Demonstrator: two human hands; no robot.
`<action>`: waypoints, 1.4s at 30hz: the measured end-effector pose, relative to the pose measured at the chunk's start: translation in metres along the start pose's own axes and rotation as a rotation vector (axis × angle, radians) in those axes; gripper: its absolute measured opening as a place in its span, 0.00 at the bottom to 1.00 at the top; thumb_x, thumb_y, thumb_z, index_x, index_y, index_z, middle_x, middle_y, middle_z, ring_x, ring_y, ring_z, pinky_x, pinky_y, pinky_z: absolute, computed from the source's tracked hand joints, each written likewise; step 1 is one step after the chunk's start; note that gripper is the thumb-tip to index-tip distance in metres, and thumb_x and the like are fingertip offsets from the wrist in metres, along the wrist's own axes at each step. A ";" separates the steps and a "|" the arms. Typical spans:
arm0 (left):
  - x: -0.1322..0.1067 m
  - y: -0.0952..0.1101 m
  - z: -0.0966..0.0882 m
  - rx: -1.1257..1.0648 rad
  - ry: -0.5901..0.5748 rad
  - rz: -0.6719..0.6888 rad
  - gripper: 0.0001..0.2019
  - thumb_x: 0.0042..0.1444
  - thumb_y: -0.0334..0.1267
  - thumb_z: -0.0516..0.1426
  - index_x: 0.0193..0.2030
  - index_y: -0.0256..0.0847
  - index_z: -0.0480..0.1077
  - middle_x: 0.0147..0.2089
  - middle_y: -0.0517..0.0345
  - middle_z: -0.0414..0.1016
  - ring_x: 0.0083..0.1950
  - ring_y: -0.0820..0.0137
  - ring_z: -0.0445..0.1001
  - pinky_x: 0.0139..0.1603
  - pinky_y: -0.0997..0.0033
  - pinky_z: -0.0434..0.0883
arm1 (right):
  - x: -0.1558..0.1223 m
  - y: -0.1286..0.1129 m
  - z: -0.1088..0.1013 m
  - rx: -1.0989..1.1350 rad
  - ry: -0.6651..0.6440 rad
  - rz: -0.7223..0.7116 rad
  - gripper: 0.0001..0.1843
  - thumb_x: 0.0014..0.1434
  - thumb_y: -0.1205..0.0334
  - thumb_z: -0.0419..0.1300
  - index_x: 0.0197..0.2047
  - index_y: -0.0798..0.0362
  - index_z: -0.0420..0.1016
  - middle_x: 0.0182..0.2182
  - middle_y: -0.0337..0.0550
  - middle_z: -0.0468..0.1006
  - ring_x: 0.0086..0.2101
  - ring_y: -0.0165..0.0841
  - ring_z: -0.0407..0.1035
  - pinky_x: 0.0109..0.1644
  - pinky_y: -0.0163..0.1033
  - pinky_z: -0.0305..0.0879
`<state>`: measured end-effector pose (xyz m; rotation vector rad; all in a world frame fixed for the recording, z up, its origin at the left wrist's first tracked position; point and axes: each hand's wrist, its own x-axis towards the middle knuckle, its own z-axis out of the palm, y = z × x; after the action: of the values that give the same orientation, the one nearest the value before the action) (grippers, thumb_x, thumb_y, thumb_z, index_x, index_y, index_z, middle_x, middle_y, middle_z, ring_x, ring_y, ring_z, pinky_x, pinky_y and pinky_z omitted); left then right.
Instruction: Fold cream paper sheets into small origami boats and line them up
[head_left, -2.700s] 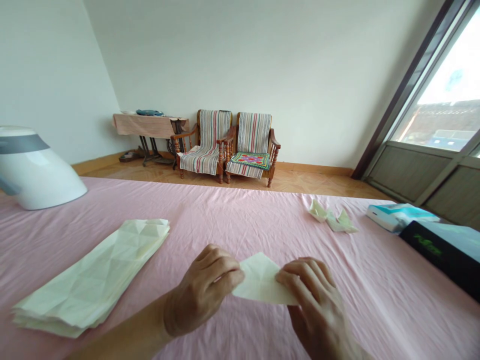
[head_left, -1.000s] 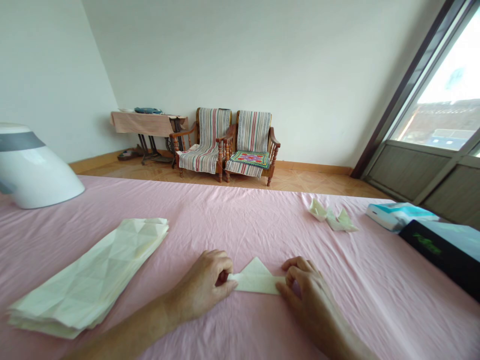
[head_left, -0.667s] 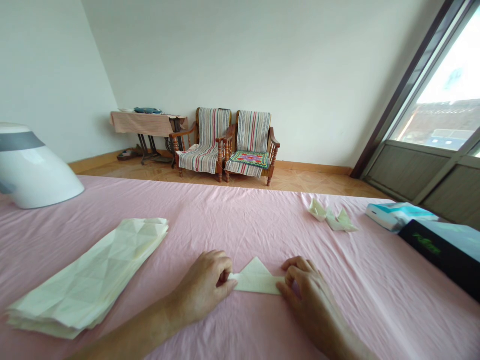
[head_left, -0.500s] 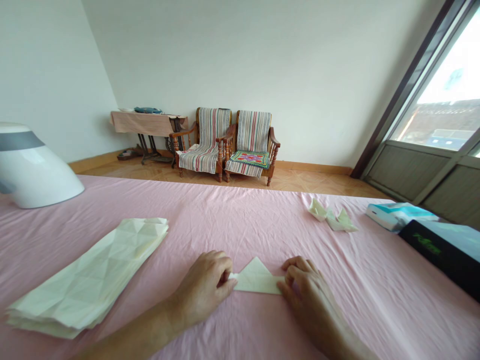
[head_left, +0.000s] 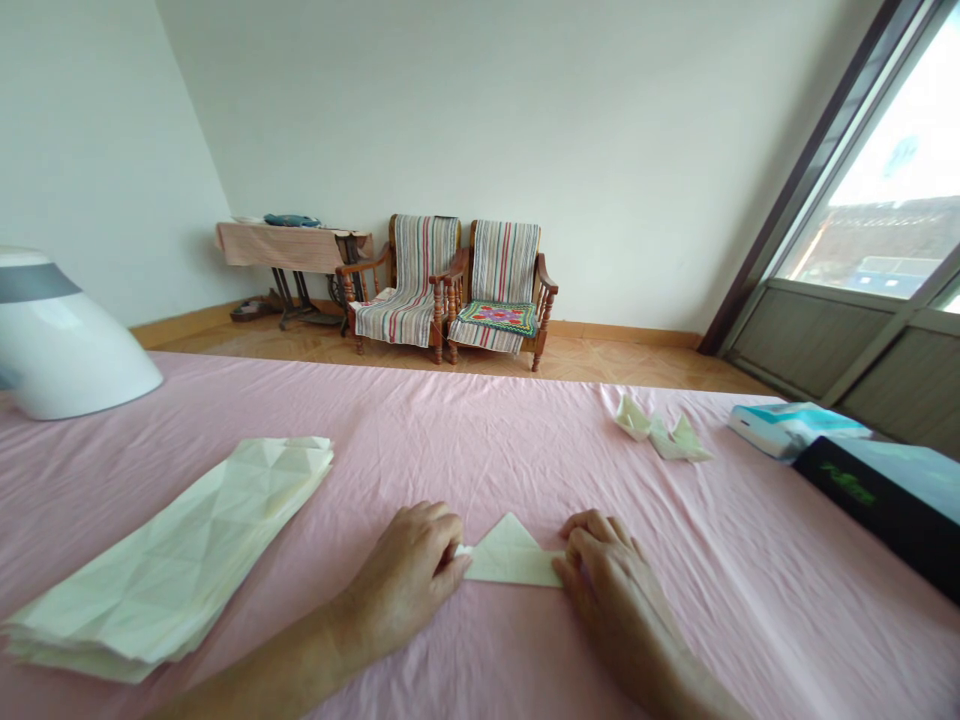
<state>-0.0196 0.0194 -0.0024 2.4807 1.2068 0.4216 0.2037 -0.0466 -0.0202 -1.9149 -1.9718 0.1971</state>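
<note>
A small cream folded paper with a pointed top lies flat on the pink tablecloth in front of me. My left hand has its fingers curled and presses the paper's left end. My right hand is curled too, with fingertips pinching the paper's right end. To the left lies a stack of creased cream sheets. Two finished folded paper pieces rest farther back on the right.
A white and grey rounded appliance stands at the far left. A teal-white box and a black box lie at the right edge. Beyond the table are two striped wooden chairs, a side table and a window.
The paper, held up off the cloth 2.7 s ago, now lies flat with both hands pressing its ends. In the last second my right hand has slid slightly closer along the paper.
</note>
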 end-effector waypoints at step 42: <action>-0.017 0.024 -0.008 0.280 -0.111 0.445 0.24 0.65 0.54 0.52 0.64 0.48 0.59 0.51 0.51 0.69 0.51 0.59 0.65 0.59 0.51 0.51 | -0.001 0.011 -0.001 0.036 0.062 -0.006 0.08 0.60 0.67 0.52 0.29 0.51 0.66 0.34 0.45 0.72 0.36 0.40 0.66 0.39 0.43 0.59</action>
<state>-0.0164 -0.0059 0.0131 2.9753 0.7037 0.2295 0.2140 -0.0467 -0.0235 -1.8699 -1.9203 0.1686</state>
